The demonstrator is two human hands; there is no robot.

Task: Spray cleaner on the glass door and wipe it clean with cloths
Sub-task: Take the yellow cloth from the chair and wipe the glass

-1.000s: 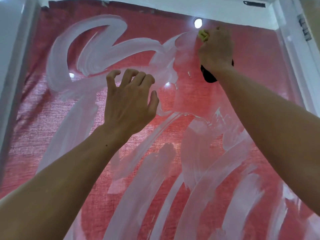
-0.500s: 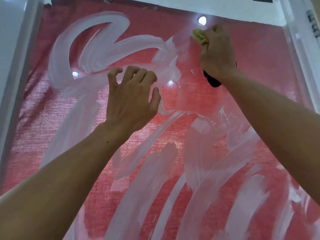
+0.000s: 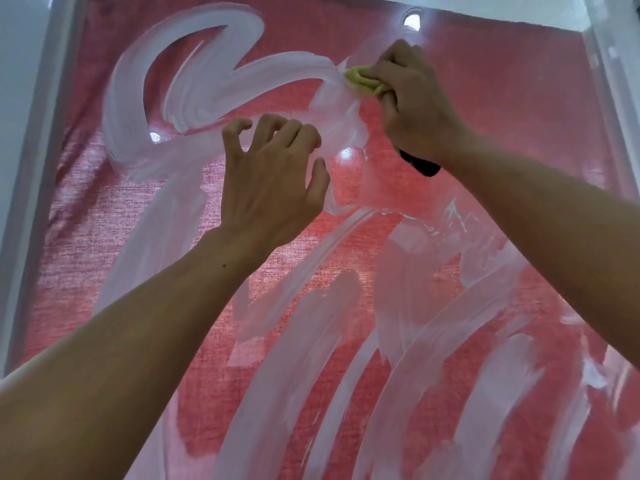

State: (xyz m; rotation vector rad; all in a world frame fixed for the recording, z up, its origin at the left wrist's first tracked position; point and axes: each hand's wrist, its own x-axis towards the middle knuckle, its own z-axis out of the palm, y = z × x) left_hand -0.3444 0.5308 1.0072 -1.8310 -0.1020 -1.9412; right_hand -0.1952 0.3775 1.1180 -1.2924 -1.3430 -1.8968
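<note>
The glass door (image 3: pixel 467 109) fills the view, with a red curtain behind it and broad white streaks of cleaner (image 3: pixel 194 88) smeared across it. My right hand (image 3: pixel 412 102) grips a bunched yellow-green cloth (image 3: pixel 360 83) and presses it on the glass at the right end of the upper white swirl. A black object (image 3: pixel 420 166) shows under my right wrist; what it is I cannot tell. My left hand (image 3: pixel 273 181) leans on the glass at the centre with bent fingertips touching it and nothing in it.
A white door frame (image 3: pixel 38 143) runs up the left side, and another frame edge (image 3: pixel 613 84) runs down the right. Bright light reflections (image 3: pixel 412 20) dot the glass near the top. More white streaks (image 3: pixel 408 358) cover the lower pane.
My right hand has dragged the cloth down and to the left, from just below the top light reflection to the end of the white swirl. My left hand has stayed in place.
</note>
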